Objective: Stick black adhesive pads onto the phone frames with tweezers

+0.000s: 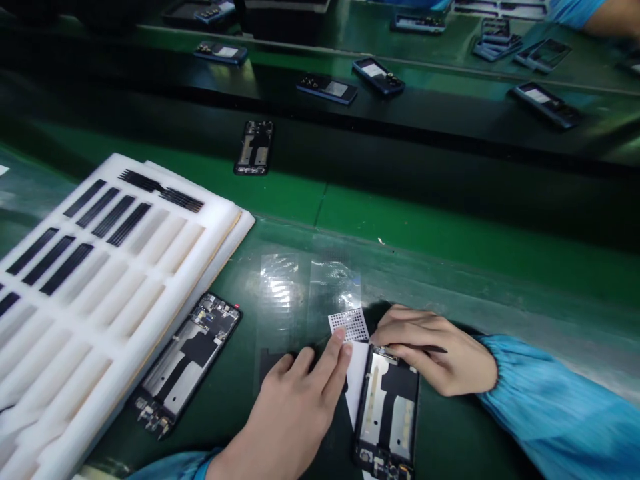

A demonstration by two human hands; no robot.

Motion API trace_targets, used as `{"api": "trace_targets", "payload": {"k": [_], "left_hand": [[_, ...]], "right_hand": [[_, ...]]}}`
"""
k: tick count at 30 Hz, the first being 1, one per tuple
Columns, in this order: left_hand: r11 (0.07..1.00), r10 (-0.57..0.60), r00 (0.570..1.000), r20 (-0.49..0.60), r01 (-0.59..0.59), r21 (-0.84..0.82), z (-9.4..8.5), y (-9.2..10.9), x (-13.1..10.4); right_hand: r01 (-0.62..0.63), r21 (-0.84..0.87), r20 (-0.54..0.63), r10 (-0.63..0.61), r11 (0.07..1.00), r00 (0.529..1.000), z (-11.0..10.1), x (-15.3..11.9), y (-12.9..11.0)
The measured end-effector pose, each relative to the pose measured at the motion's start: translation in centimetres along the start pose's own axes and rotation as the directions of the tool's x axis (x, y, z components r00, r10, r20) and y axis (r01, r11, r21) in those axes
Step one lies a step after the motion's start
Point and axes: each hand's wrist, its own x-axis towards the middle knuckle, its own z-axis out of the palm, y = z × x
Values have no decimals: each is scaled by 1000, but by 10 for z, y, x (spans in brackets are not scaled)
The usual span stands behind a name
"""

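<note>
My left hand [295,407] lies with its fingers apart, the fingertips resting on a small white sheet with rows of dark dots [349,324]. My right hand [435,350] is closed round a thin dark tool [436,349], only part of which shows. Its fingertips are at the top end of an opened phone body [390,407], beside the dotted sheet. White paper [356,377] lies under the left edge of that phone. A second opened phone body [195,360] rests on the green mat to the left of my left hand.
A white foam tray [120,300] with black strips in its slots fills the left side. Clear film strips [279,293] lie beyond my left hand. Another phone body [254,148] is farther back. Several phones sit on the dark belt [290,120]. A person's arm [613,17] shows top right.
</note>
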Motion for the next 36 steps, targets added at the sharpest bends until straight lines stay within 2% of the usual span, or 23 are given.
{"api": "trace_targets", "payload": {"k": [7,11,15,18,22,30,36], "left_hand": [[1000,0,1000,-2,0,-4,0,1,0],[1000,-7,1000,-4,7,4,0,2,0],[1000,-21,1000,-22,22,8,1,1,-1],[999,-30,999,-34,31,13,3,1,-1],[999,-29,999,-34,29,15,4,2,-2],[1000,-4,1000,-30,4,26,2,-2,0],[1000,5,1000,-17,-5,21,3,-1,-1]], "right_hand": [[-63,69,-116,71,996,991,5,-5,7],[-110,53,-190,118,993,975,5,-8,10],[-215,29,-339,211,976,917,-3,-18,10],[-275,88,-416,286,957,863,-10,-29,11],[-298,155,-426,336,942,840,-13,-41,14],[-272,106,-416,291,956,862,-8,-38,15],[-276,69,-443,277,959,853,-4,-36,14]]}}
